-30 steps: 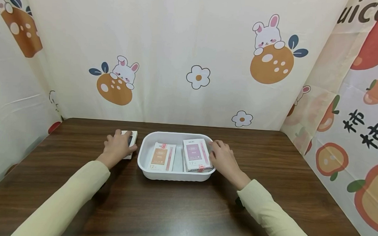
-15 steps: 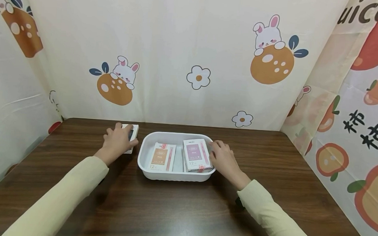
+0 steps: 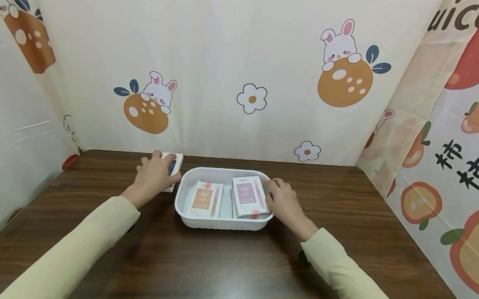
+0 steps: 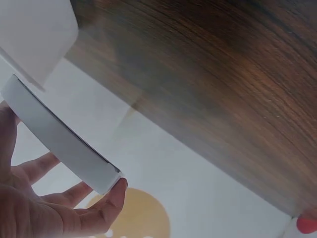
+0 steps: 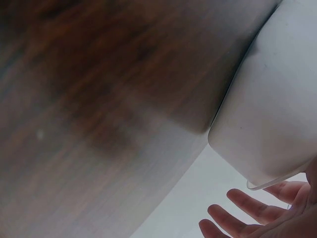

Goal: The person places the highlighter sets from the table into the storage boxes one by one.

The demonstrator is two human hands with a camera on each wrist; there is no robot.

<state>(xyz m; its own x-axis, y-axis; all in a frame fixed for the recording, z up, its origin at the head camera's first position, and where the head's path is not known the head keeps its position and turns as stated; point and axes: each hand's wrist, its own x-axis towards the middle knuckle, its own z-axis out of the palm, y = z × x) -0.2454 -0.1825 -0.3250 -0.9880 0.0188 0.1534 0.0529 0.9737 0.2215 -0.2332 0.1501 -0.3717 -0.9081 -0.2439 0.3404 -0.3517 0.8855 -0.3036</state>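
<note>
My left hand (image 3: 153,178) grips a thin white box (image 3: 178,161) with a dark panel on its face, just left of the white plastic basket (image 3: 224,223). In the left wrist view the box (image 4: 64,141) appears edge-on, with fingers curled at its end, and looks raised off the table. My right hand (image 3: 284,202) rests at the basket's right rim, near a white box with a purple label (image 3: 245,192). The right wrist view shows its fingers (image 5: 247,206) spread loosely past the rim; the thumb is hidden there. A white box with an orange-brown label (image 3: 202,198) lies in the basket's left half.
The dark wood-grain table (image 3: 218,269) ends at a pale curtain (image 3: 210,77) printed with rabbits, fruit and flowers. More printed cloth (image 3: 433,211) hangs along the right side.
My left hand has carried the thin white box away toward the table's back edge and slightly right, closer to the basket. The right hand and basket have stayed in place.
</note>
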